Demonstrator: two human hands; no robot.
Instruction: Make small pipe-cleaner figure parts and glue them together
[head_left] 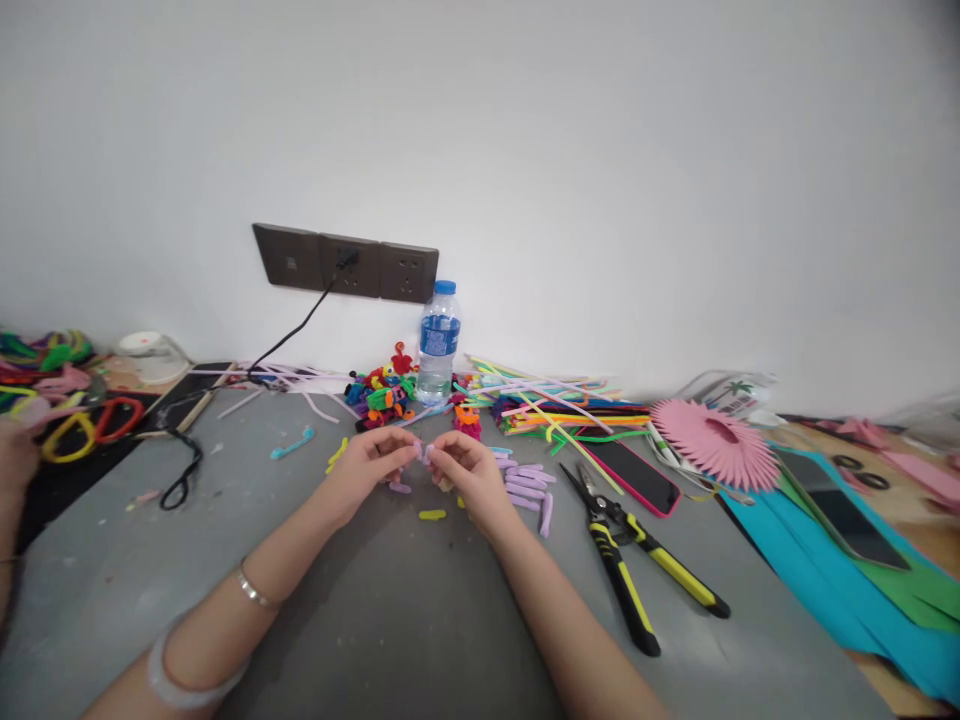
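Over the grey bench (375,640), toward its back edge, our left hand (382,458) and right hand (466,468) pinch a small fuzzy lilac piece (422,453) between their fingertips.

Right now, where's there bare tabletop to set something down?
Bare: between the left forearm and right forearm, nearer than the yellow piece; between left forearm and black cord loop; between cutters and blue sheets, toward the near edge. Crowded: wall side around the bottle, and beside the right hand, where lilac pieces lie.
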